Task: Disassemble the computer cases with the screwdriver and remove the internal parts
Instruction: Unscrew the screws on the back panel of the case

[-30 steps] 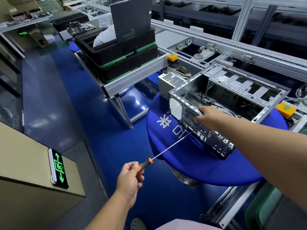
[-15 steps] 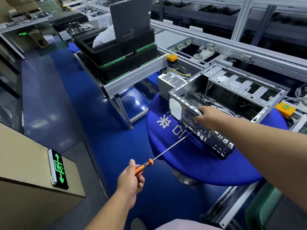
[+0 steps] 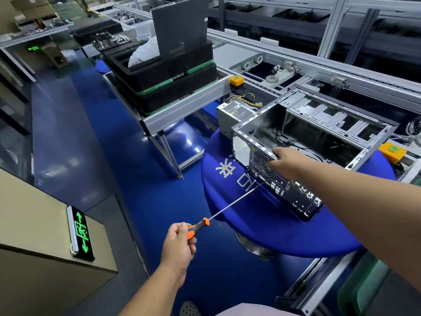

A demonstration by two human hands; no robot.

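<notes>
An open metal computer case (image 3: 319,124) lies on its side on a round blue table (image 3: 273,226), its rear panel facing me. My right hand (image 3: 286,161) grips the top edge of that rear panel, fingers curled over the rim. My left hand (image 3: 178,244) holds the orange and black handle of a long screwdriver (image 3: 234,200). The thin shaft runs up and right, and its tip touches the rear panel just below my right hand. A grey power supply (image 3: 235,112) with yellow wires stands behind the case.
Stacked black trays (image 3: 168,76) with a dark upright panel sit on an aluminium conveyor frame (image 3: 182,108) to the left. Orange button boxes (image 3: 236,80) (image 3: 392,151) flank the case. A beige cabinet with a green exit sign (image 3: 80,233) stands at the lower left. Blue floor lies between.
My left hand has shifted its hold on the screwdriver handle, as if twisting it. The tip stays on the rear panel. My right hand has not moved.
</notes>
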